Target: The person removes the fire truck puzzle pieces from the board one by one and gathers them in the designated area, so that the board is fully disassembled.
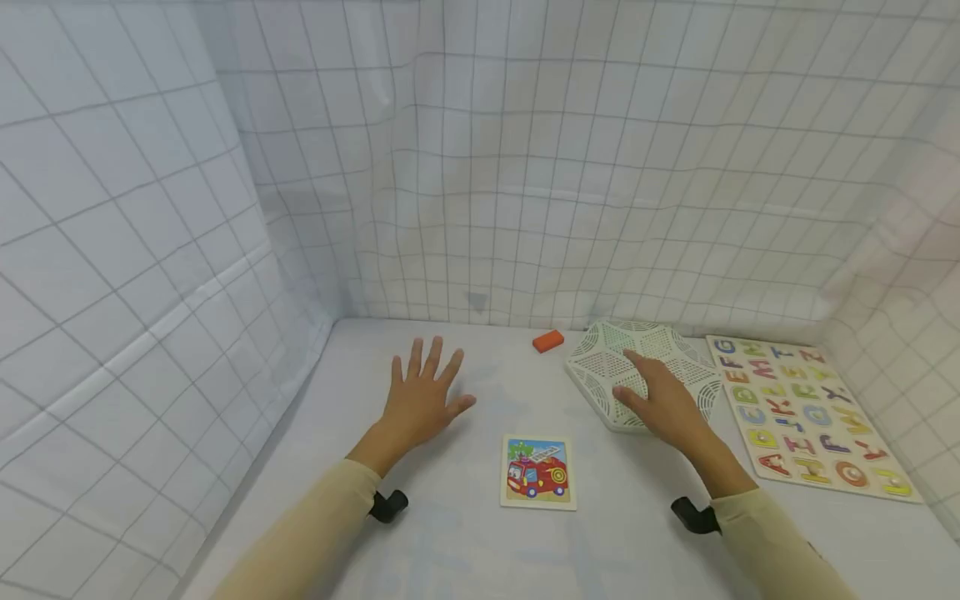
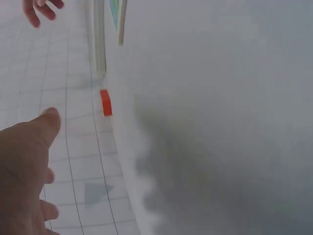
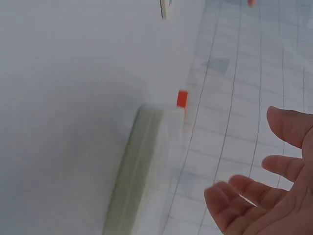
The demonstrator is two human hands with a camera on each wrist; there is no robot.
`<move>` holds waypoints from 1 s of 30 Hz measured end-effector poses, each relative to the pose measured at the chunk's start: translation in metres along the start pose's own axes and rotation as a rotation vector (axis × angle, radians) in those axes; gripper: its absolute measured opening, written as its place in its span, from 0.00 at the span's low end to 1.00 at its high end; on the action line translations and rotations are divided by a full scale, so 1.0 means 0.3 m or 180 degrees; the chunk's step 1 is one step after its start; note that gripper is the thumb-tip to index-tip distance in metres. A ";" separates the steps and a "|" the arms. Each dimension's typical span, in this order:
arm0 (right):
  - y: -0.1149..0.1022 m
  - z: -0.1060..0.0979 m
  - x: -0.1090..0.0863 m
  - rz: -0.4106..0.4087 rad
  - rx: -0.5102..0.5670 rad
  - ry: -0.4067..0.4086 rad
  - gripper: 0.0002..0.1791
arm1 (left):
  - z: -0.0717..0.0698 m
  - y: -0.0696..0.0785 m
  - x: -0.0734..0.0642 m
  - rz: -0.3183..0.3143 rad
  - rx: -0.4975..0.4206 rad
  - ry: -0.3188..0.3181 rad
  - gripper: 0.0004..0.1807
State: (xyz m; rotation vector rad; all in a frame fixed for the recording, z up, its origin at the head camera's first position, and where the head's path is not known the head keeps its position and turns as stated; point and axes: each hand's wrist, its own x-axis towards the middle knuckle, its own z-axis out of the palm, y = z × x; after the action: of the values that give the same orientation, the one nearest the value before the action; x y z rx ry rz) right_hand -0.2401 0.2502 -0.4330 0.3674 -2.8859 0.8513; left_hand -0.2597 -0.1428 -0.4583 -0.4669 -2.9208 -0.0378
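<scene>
- Above the tabletop (image 1: 465,550): left hand (image 1: 422,407), fingers fanned, holding nothing.
- Over a white basket (image 1: 600,368), apparently upturned, perhaps for stable footing: right hand (image 1: 663,407), fingers loosely bent, gripping nothing (contact with the lattice not certain).
- Front and centre, flat: fire-engine puzzle (image 1: 538,472), picture upward, presumably for easy viewing.
- Just left of the basket, towards the back: orange block (image 1: 548,341), lying flat.
- Far right: alphabet board (image 1: 795,400), letters upward, likely for legibility.
- Surroundings: pale, smooth surface; white grid-patterned curtain (image 1: 600,167) behind, similar cloth at both sides.

Curtained booth, white tabletop (image 1: 622,533), grid-checked cloth walls (image 1: 540,175)
</scene>
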 end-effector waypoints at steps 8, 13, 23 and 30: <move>-0.098 0.154 -0.017 0.0200 0.1259 -0.1192 0.26 | -0.004 0.183 -0.174 0.0287 -0.0067 -0.0356 0.35; -0.142 0.224 0.005 -0.0101 0.1081 -0.1520 0.20 | -0.005 0.277 -0.231 0.0613 -0.0289 -0.0620 0.34; -0.205 0.286 0.036 -0.0421 0.0911 -0.1871 0.17 | -0.003 0.333 -0.259 0.0911 -0.0413 -0.0924 0.29; -0.210 0.274 0.037 -0.0413 0.0852 -0.1830 0.18 | 0.009 0.335 -0.261 0.1013 -0.0236 -0.0860 0.26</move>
State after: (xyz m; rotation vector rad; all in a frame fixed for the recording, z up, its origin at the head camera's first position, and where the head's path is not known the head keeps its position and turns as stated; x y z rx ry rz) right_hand -0.2374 0.1517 -0.4671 0.9577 -3.1912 1.2918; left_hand -0.1557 -0.0712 -0.4757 -1.0165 -3.0696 -0.0422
